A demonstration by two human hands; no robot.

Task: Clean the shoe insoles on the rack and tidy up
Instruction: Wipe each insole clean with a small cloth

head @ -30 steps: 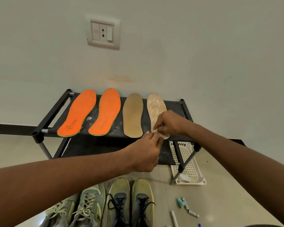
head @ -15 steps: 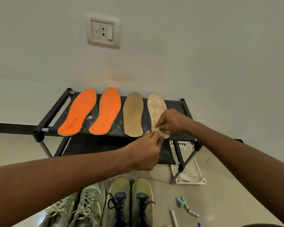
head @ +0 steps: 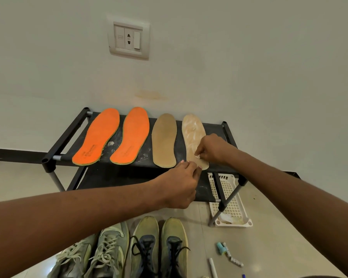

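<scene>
A person's right hand (head: 210, 149) is pinching a small white wipe (head: 198, 156) on the smeared tan insole (head: 193, 135), rightmost on the black shoe rack (head: 68, 135), the left hand (head: 181, 184) pinching its heel; wiping upward likely follows.

The scene is evenly and softly lit, with faint shadows cast. Straight lines are bowed by wide-angle distortion toward the edges; focus is kept sharp.

Single head-worn view (wide-angle), facing forward and down, near the rack (head: 54, 141)
</scene>
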